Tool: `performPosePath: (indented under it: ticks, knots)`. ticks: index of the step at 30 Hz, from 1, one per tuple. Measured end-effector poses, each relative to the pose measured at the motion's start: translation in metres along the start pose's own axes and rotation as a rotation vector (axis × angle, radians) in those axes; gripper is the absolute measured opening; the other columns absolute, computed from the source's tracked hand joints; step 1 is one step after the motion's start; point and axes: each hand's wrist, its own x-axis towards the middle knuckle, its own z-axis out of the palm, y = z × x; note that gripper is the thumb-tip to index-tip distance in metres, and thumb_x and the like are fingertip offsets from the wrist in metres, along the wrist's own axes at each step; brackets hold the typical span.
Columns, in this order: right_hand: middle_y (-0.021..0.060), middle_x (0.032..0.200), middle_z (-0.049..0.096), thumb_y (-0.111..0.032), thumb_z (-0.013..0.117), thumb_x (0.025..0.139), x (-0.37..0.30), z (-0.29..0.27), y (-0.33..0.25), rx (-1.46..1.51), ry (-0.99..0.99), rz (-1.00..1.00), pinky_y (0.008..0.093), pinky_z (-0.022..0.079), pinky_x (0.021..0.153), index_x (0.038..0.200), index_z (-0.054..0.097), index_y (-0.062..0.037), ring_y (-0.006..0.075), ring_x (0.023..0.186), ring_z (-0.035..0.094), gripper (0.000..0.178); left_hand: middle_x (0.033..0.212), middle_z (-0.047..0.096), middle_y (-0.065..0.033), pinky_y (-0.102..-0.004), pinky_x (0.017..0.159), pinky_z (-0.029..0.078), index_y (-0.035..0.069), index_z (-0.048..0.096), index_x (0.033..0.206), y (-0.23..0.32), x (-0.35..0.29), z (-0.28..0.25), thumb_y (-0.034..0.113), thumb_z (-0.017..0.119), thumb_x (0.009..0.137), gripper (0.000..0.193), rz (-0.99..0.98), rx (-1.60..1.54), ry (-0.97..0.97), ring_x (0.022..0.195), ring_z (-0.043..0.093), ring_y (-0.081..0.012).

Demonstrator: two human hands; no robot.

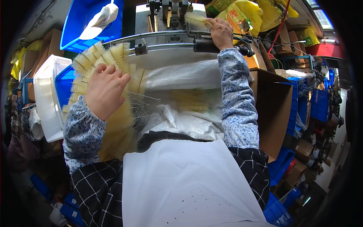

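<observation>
My right hand (221,33) is at the upper right, by the machine's horizontal bars. Its fingers pinch the end of a pale yellow bristle brush (196,19), which points left toward the machine. On the left, my left hand (106,90) rests on a thick pile of similar brushes (117,138), their thin metal stems poking out. Its fingers curl down into the top of the pile, and the brush under the fingertips is partly hidden. Beside the pile lies a bundle of looped wire stems (140,109).
A metal machine (172,32) with two long bars (166,47) crosses the far side. White plastic sheeting (185,73) lies below it. A blue bin (70,38) and a white tray (47,98) stand left, an open cardboard box (272,109) right, yellow sacks (245,15) behind.
</observation>
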Motion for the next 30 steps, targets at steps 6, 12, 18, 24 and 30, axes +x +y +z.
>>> performPosePath:
  ticks: [6,12,18,24,30]
  knots:
    - [-0.0004,0.088,0.054,-0.026,0.052,0.082,-0.002,0.002,0.004,-0.008,0.031,0.019,0.0357,0.036,0.078,0.101,0.058,-0.025,0.0218,0.086,0.05,0.021,0.086,0.056,-0.0026,-0.0325,0.086,0.032,0.012,0.053,0.096,0.004,-0.006,-0.013,0.022,0.073,0.056,0.046,-0.128,0.068,-0.028,0.092,0.049,-0.0185]
    - [-0.0004,0.088,0.055,-0.026,0.053,0.082,-0.003,0.004,0.005,0.065,0.025,-0.005,0.0356,0.036,0.079,0.101,0.059,-0.0238,0.0217,0.086,0.05,0.021,0.083,0.057,-0.0047,-0.033,0.081,0.035,0.01,0.054,0.091,0.003,-0.014,-0.008,0.014,0.069,0.06,0.034,-0.106,0.124,0.117,0.089,0.051,-0.0188]
    - [-0.002,0.094,0.054,-0.021,0.056,0.078,0.01,0.014,0.024,0.112,-0.042,-0.033,0.0386,0.034,0.081,0.105,0.057,-0.0274,0.0219,0.091,0.049,0.028,0.083,0.057,-0.0038,-0.0349,0.081,0.035,0.013,0.054,0.1,-0.001,-0.006,-0.004,0.014,0.069,0.055,0.048,-0.136,0.096,-0.058,0.086,0.053,-0.0202]
    - [-0.0051,0.105,0.051,-0.017,0.054,0.078,0.029,0.031,0.031,-0.032,0.011,-0.127,0.0425,0.027,0.087,0.109,0.054,-0.0318,0.0189,0.105,0.042,0.034,0.082,0.057,-0.0044,-0.0345,0.083,0.035,0.014,0.054,0.103,0.003,-0.004,-0.012,0.015,0.069,0.055,0.05,-0.119,0.092,-0.11,0.087,0.053,-0.0203]
    - [-0.002,0.108,0.051,-0.028,0.053,0.08,0.027,0.029,0.042,-0.152,-0.017,-0.043,0.0446,0.025,0.09,0.113,0.051,-0.0279,0.02,0.109,0.04,0.033,0.094,0.054,-0.006,-0.0366,0.084,0.034,0.014,0.051,0.103,-0.003,-0.016,-0.013,0.011,0.069,0.056,0.05,-0.148,0.097,0.072,0.091,0.053,-0.0216]
